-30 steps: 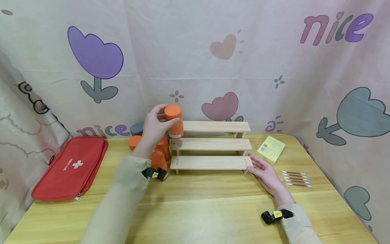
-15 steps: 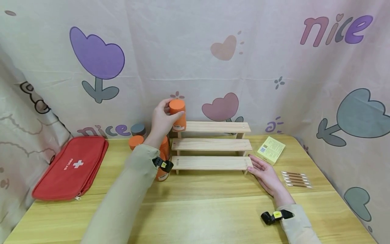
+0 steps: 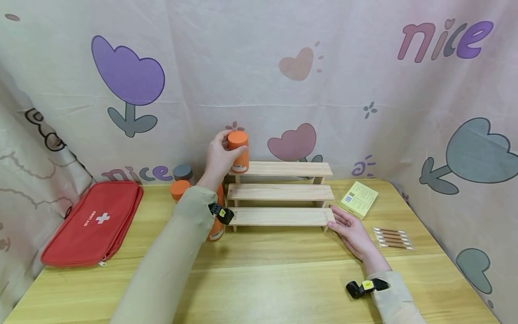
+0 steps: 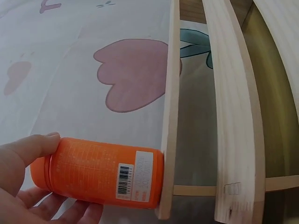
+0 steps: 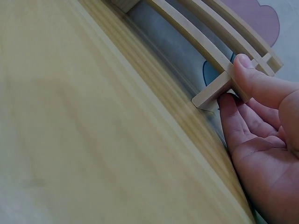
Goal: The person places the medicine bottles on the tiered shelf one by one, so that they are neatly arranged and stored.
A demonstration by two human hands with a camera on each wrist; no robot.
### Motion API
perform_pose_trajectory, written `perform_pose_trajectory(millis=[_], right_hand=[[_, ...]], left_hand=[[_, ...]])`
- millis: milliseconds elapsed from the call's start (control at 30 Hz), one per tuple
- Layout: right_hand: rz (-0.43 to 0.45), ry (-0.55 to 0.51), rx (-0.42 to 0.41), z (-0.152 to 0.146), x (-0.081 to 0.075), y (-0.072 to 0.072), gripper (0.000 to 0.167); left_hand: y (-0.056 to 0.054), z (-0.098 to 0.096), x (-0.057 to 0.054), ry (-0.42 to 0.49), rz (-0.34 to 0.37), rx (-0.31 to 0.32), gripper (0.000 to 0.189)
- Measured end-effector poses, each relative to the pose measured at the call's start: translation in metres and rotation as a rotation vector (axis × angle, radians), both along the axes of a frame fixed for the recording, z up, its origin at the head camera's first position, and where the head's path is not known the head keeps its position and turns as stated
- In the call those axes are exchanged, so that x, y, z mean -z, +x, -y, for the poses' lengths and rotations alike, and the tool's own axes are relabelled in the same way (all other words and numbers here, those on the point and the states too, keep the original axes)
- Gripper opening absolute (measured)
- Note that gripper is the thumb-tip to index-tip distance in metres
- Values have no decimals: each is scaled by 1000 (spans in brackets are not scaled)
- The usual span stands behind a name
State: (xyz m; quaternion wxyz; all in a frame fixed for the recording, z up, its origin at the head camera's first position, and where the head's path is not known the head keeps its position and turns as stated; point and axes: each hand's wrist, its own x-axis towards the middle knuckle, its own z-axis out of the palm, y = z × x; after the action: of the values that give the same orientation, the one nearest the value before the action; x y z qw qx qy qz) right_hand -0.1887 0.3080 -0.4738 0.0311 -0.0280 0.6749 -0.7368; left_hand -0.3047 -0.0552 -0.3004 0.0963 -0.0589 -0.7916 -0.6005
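Bottle [image 3: 238, 162]: upright, left end of rack [image 3: 281, 192]'s top board, base apparently touching | Left hand [image 3: 218, 161]: thumb and fingers curled round bottle | Right hand [image 3: 354, 235]: pinching rack's lowest board, right end | Step: likely setting bottle down | Next: probably wants base settled before grip loosens

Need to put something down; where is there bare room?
The table is bare in front of the rack, between the left sleeve and right sleeve; so is the middle shelf. It's crowded left of the rack, where bottles cluster.
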Motion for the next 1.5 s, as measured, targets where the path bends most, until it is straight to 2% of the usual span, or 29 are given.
perform_pose_trajectory(millis=[367, 600, 733, 867, 1000, 1233, 1333, 1500], right_hand=[[1, 4, 0, 0, -1, 0, 67], [0, -1, -3, 0, 1, 1, 66], [-5, -1, -4, 1, 1, 1, 67], [-7, -1, -8, 1, 1, 1, 67], [-8, 4, -5, 0, 1, 1, 67], [-2, 14, -9, 0, -2, 2, 68], [-2, 15, -11, 1, -2, 2, 68], [-3, 20, -10, 2, -2, 2, 68]], left_hand=[[-3, 3, 4, -43, -2, 35, 67], [2, 11, 2, -26, 6, 50, 68], [10, 19, 1, -41, -25, 43, 67], [24, 33, 3, -88, -76, 56, 66], [42, 49, 13, -137, -93, 111, 64], [71, 73, 37, -174, -77, 216, 59], [80, 79, 49, -171, -79, 240, 57], [88, 88, 71, -119, -72, 258, 56]])
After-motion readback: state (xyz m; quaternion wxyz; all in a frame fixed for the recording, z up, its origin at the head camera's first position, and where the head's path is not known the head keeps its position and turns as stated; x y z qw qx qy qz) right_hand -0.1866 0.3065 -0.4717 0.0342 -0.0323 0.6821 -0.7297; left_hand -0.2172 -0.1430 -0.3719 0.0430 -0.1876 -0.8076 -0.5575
